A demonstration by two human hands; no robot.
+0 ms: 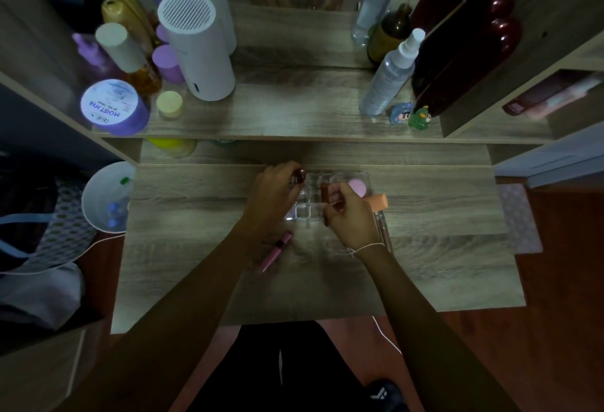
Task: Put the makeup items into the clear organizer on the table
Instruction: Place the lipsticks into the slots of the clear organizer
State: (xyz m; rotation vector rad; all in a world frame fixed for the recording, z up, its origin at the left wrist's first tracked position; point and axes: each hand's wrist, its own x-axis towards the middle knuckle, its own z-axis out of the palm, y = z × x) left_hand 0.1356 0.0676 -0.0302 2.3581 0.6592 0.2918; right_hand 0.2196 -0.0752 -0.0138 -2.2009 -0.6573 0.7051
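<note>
The clear organizer (312, 207) with small square cells sits mid-table. My left hand (274, 192) hovers at its left edge, closed on a small dark red round-capped item (299, 176). My right hand (351, 215) is over the organizer's right part, gripping a brown-red lipstick tube (325, 194) held upright above the cells. A pink round compact (358, 186) rests at the organizer's far right, and an orange sponge (379, 201) lies beside it. A pink mascara tube (276, 251) lies on the table below my left wrist.
A raised shelf behind holds a white cylindrical device (196, 48), a purple jar (112, 107), a spray bottle (390, 74) and two small figurines (411, 115). A white bowl (106, 197) sits off the table's left edge. A clear tube (382, 227) lies right of my right wrist.
</note>
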